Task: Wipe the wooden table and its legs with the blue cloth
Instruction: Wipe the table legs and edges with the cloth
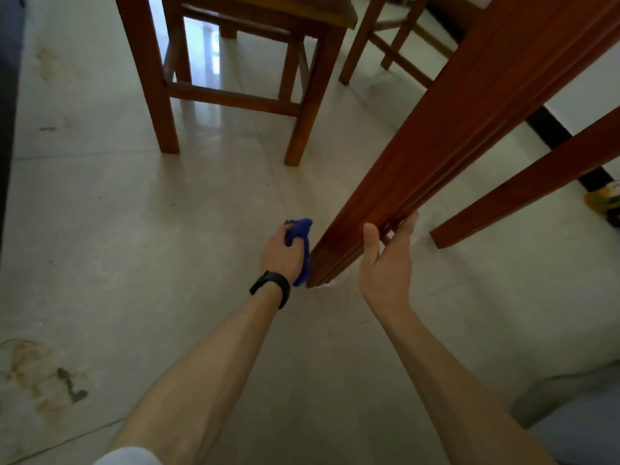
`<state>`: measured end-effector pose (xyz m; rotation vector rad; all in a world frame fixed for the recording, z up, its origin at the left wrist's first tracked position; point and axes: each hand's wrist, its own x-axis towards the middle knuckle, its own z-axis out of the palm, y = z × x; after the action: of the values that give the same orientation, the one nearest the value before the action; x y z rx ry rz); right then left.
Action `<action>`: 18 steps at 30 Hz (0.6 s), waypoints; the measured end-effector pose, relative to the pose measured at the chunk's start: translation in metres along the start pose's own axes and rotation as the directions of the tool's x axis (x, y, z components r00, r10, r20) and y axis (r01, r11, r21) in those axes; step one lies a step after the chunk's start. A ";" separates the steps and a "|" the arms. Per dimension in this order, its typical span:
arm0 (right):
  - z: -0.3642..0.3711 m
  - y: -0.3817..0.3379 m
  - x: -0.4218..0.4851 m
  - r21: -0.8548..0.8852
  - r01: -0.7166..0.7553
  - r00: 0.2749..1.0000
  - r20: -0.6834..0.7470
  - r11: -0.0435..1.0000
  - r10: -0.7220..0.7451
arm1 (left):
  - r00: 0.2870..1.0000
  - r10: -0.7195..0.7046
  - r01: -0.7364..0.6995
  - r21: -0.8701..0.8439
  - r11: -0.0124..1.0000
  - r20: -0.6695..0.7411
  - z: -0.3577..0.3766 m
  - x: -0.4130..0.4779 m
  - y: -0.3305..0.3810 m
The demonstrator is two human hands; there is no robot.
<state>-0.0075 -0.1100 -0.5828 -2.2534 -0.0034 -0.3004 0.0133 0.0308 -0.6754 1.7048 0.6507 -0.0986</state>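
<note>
- Cloth [299,233] sits bunched in the left hand [283,253], pressed against the foot of the table leg [402,169] just above the floor [134,229], likely to wipe its lowest stretch.
- That hand curls tight round it.
- Right hand [385,260] braces the leg's other side, probably to steady it: thumb [370,234] up the near face, fingers [407,226] nearly straight along the far edge, gripping nothing.

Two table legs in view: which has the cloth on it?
The near leg, mid-frame: left hand holds the cloth against its base, right hand touches it. The far leg stands untouched.
</note>
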 end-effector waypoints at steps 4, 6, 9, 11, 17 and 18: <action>-0.001 0.002 0.001 0.008 -0.006 1.000 0.002 1.000 0.006 | 0.947 0.320 -0.293 -0.354 0.888 0.018 -0.010 -0.016 0.101; -0.002 0.001 0.000 0.028 -0.013 1.000 0.013 1.000 0.012 | 0.877 0.453 -0.329 -0.486 0.809 0.160 -0.022 -0.026 0.161; -0.006 -0.002 0.000 0.037 -0.021 0.999 0.045 0.999 0.019 | 0.707 0.583 -0.255 -0.625 0.738 0.400 -0.043 -0.043 0.241; -0.011 -0.001 0.002 0.011 -0.005 0.997 0.074 1.000 0.005 | 0.693 0.575 -0.311 -0.540 0.782 0.434 -0.043 -0.049 0.254; -0.032 0.004 0.004 -0.035 0.033 0.974 0.223 0.999 -0.024 | 0.885 0.243 -0.306 0.104 0.946 0.397 -0.034 -0.043 0.143; -0.039 0.004 0.008 -0.027 0.040 0.962 0.270 0.999 -0.031 | 0.900 0.158 -0.256 0.197 0.946 0.407 -0.040 -0.037 0.126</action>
<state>-0.0081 -0.1429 -0.5601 -2.3114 -0.1844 -0.0102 0.0299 0.0424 -0.5399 1.9134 0.1601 -0.3688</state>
